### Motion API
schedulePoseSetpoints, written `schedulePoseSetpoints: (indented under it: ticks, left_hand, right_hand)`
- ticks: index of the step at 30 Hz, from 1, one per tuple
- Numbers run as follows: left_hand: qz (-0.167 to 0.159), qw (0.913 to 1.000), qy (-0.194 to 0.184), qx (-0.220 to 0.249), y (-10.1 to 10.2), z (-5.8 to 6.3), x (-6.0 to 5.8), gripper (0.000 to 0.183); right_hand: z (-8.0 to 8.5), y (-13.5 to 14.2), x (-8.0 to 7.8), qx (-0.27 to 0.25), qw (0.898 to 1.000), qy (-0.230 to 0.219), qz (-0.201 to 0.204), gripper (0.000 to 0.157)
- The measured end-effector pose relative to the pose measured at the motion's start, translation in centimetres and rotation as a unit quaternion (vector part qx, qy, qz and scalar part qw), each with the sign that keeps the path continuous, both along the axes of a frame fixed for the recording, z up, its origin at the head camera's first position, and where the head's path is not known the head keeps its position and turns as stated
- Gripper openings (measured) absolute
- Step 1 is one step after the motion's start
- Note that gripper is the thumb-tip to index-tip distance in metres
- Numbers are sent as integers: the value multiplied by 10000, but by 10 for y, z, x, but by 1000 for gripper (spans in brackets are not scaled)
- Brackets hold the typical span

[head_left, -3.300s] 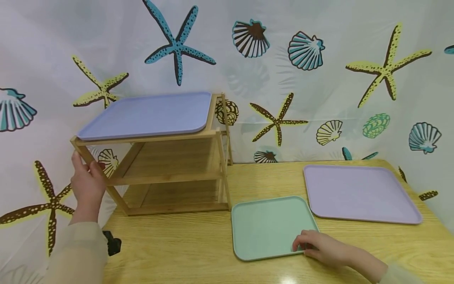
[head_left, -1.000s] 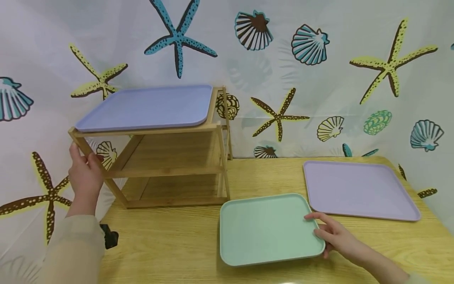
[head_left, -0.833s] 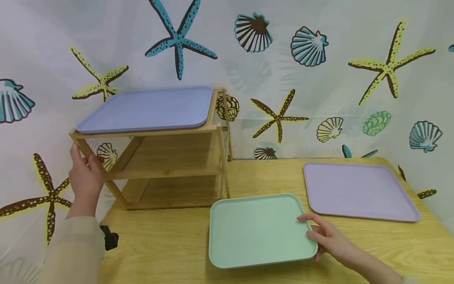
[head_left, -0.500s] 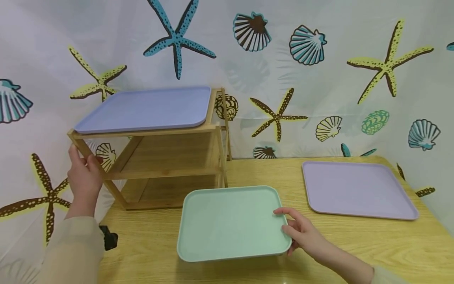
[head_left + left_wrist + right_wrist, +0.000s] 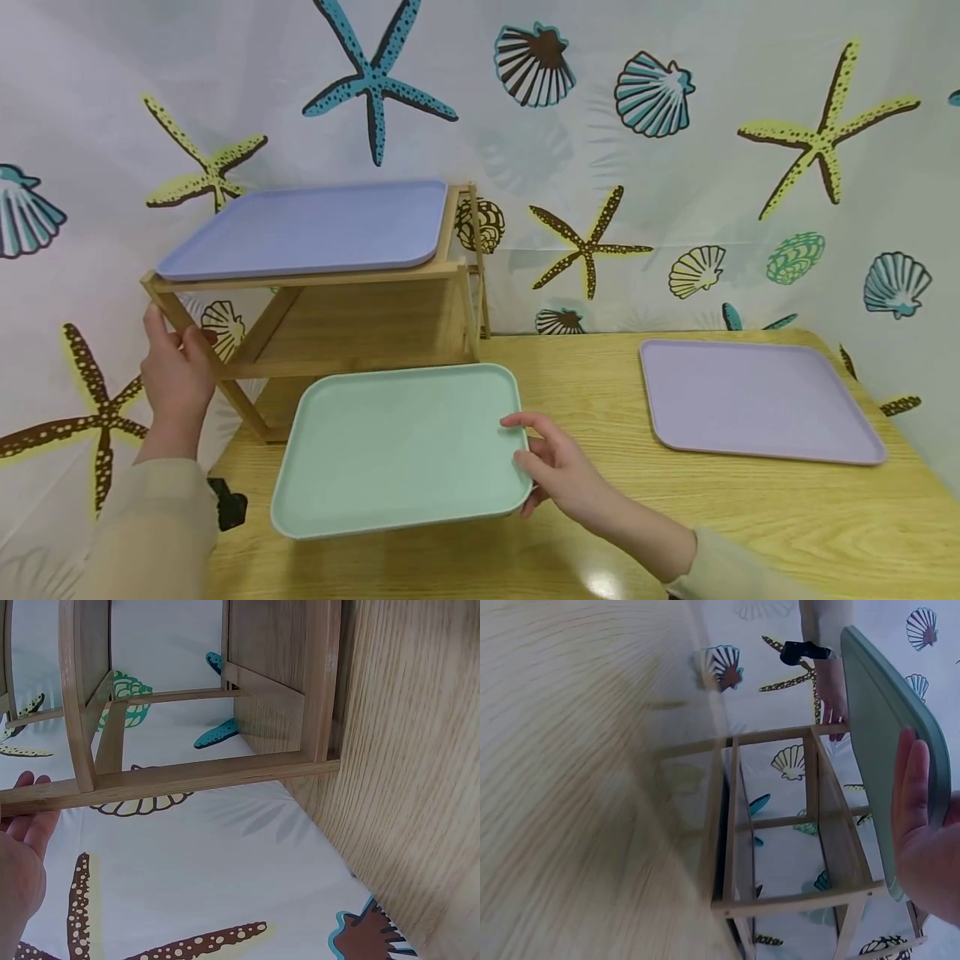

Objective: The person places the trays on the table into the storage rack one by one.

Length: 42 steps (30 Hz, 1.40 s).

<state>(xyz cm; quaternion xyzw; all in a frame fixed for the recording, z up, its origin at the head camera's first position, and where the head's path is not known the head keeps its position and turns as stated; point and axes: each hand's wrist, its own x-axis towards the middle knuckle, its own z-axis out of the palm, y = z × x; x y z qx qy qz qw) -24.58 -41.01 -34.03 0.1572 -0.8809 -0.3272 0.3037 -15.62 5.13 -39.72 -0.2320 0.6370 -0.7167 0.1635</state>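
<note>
**Green tray (image 5: 397,454) held up by the right hand (image 5: 558,475), wooden rack (image 5: 367,321) gripped by the left hand (image 5: 176,358)**

The green tray is held by its right edge between the digits of the right hand, some laid over the rim onto the upper face, others tucked beneath. It is kept clear of the wooden table (image 5: 750,517), over which a shadow is cast below it. The space between the two hands is filled mostly by the tray, and the rack's lowest level is partly hidden by it in the head view; whether the rack is touched by it cannot be told.

The rack's front post (image 5: 243,408) on that side is grasped near the top by the left hand, with the fingers wrapped round it. A blue tray (image 5: 315,229) is borne on the rack's top, above and to the right of the left hand. A lavender tray (image 5: 757,400) is laid flat on the table, well to the right of the right hand and farther back. Just behind the left hand, a black device (image 5: 228,504) is seen beside the pale sleeve (image 5: 153,533). Beyond both hands, the background is covered by fabric (image 5: 675,179) printed with starfish and shells.
</note>
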Motion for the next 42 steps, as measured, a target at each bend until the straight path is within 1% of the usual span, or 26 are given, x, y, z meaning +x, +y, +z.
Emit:
schedulePoseSetpoints:
  ticks: [4, 10, 16, 21, 27, 35, 38, 42]
  left_hand:
    - [-56, 10000, -33, -11, -1, 0, 0, 48]
    - [-73, 9999, -74, -5, -3, 0, 0, 48]
    - [-45, 10000, 55, -67, -2, 0, 0, 48]
    - [-13, 9999, 127, -81, -1, 0, 1, 48]
    - [29, 10000, 64, -35, -4, -1, -2, 48]
    - [-27, 9999, 7, 99, -6, -3, -5, 49]
    - [-24, 10000, 4, 73, -5, -3, -5, 49]
    - [-1, 9999, 119, -8, -4, -3, -4, 49]
  right_hand:
    - [4, -18, -3, -75, 10000, -38, -28, 39]
    - [6, -41, -12, -158, 9997, -111, -118, 39]
    - [9, -60, -25, -246, 9992, -193, -263, 38]
    - [10, -72, -37, -321, 9986, -191, -365, 37]
    - [10, -82, -53, -353, 9981, -139, -481, 38]
    - [10, -94, -64, -472, 9967, -203, -624, 43]
    - [9, -96, -66, -254, 9976, -18, -642, 50]
    - [7, -95, -68, 325, 9965, 463, -612, 66]
